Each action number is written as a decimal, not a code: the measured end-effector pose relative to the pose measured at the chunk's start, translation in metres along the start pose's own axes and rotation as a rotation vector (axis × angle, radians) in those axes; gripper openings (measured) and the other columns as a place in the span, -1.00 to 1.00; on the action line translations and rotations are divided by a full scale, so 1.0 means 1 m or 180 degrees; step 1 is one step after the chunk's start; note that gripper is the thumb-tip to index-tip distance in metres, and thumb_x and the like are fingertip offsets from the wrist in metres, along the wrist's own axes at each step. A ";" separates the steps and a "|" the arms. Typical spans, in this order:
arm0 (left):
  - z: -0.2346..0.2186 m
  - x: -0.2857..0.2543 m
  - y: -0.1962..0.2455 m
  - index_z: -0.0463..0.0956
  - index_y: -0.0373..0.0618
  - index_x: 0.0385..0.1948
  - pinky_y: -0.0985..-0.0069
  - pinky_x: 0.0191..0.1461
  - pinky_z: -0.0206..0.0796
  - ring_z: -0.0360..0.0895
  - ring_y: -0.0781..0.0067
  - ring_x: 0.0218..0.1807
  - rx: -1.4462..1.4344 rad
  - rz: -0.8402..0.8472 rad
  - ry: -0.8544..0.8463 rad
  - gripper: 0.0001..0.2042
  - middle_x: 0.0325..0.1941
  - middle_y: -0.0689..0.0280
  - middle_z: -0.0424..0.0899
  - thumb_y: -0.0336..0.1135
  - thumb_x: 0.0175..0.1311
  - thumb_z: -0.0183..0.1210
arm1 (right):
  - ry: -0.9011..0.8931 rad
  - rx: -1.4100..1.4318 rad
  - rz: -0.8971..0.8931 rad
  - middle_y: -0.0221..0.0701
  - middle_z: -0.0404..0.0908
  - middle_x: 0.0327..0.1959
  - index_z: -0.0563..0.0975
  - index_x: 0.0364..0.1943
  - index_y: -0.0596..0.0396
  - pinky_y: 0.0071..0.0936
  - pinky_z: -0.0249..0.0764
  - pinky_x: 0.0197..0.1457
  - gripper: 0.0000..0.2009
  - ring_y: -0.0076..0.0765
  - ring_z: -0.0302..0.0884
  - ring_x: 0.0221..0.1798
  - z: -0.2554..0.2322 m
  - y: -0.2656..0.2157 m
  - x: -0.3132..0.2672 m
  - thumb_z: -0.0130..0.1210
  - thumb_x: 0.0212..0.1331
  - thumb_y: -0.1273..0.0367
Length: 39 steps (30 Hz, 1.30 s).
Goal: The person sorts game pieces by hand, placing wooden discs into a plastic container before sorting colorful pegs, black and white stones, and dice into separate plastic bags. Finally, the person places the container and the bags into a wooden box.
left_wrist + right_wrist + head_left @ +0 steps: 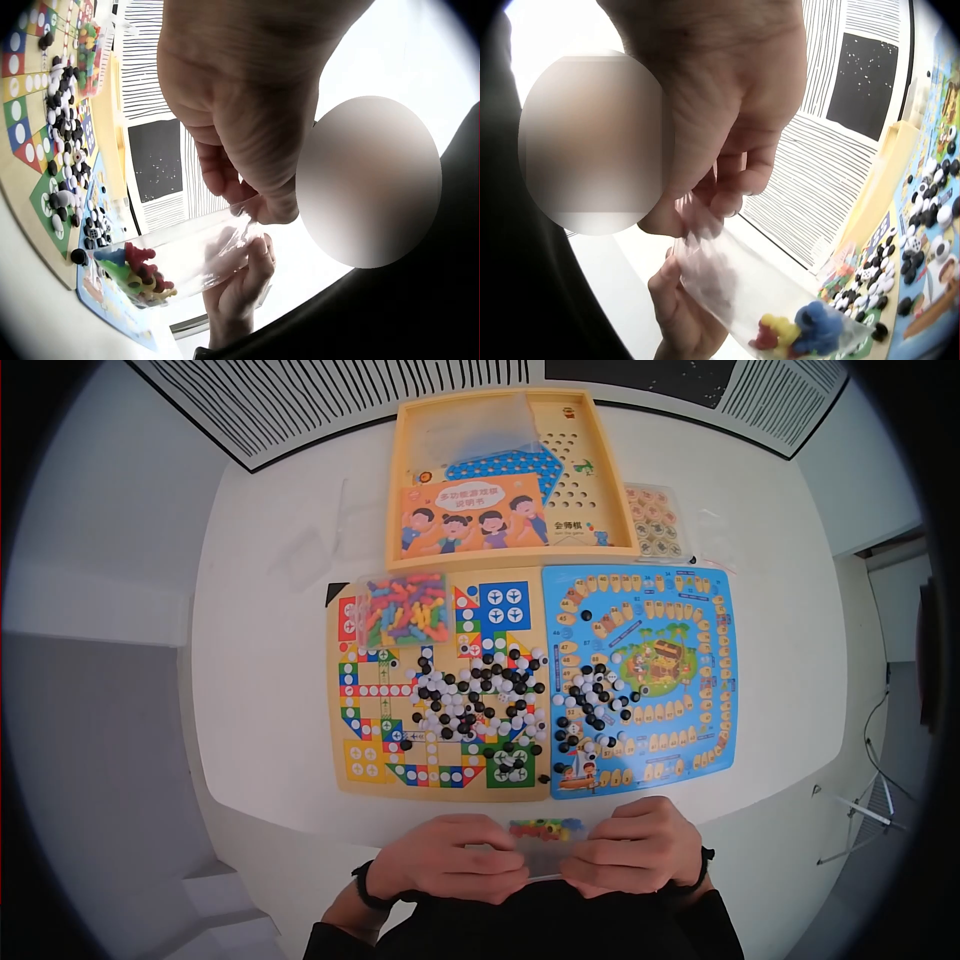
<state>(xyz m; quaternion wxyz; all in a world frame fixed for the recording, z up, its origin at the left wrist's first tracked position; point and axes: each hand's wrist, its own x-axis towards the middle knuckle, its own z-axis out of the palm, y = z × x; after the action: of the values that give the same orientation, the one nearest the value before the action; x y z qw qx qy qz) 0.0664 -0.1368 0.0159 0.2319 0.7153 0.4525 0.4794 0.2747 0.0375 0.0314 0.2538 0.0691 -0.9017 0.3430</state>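
Close to my body, past the front edge of the table, both hands hold a clear plastic bag (545,856). My left hand (450,857) pinches one side of its upper end between thumb and fingers. On the opposite side my right hand (640,847) pinches the same end. Small red, yellow, green and blue game pieces (139,274) lie in the bottom of the bag, which hangs away from the hands. In the right wrist view, blue, yellow and red pieces (802,330) show through the plastic, and the film is creased at the fingertips.
Black and white stones (470,695) are scattered over a tan game board (360,760) and a blue game board (690,750). A clear box of coloured pegs (405,610) sits on the tan board. Behind are a wooden tray (630,530), a booklet (470,520) and packed round discs (655,525).
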 end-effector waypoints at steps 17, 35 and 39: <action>-0.002 -0.002 -0.014 0.71 -0.01 -0.29 0.48 -0.36 0.53 0.65 0.37 -0.34 -0.0202 -0.0323 0.0308 -0.76 -0.23 0.46 0.72 -0.51 0.00 0.50 | -0.0152 0.0023 0.0188 -0.59 0.49 -0.48 0.70 -0.29 0.01 -0.61 0.39 -0.58 -0.84 -0.60 0.50 -0.53 -0.017 0.008 -0.005 0.45 0.03 0.41; -0.001 0.020 -0.001 0.60 -0.07 -0.25 0.45 -0.21 0.58 0.60 0.38 -0.33 0.0151 -0.0110 -0.0115 -0.78 -0.30 0.40 0.59 -0.43 0.12 0.45 | 0.0237 0.0616 -0.0149 -0.53 0.44 -0.55 0.55 -0.51 0.08 -0.56 0.31 -0.61 -0.76 -0.54 0.47 -0.56 0.018 0.011 0.010 0.45 0.15 0.38; -0.008 0.020 -0.001 0.66 -0.13 -0.26 0.47 -0.40 0.50 0.61 0.40 -0.41 0.0092 -0.0037 -0.0148 -0.80 -0.32 0.39 0.67 -0.46 0.11 0.49 | 0.0215 0.0774 -0.0178 -0.50 0.62 -0.46 0.63 -0.36 0.06 -0.55 0.37 -0.61 -0.81 -0.48 0.54 -0.57 0.009 0.011 0.005 0.48 0.11 0.39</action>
<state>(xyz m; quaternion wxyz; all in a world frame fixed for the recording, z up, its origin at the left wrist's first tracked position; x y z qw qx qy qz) 0.0614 -0.1201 0.0283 0.2347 0.7269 0.4581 0.4546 0.2629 0.0401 0.0215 0.2833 0.1130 -0.8421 0.4447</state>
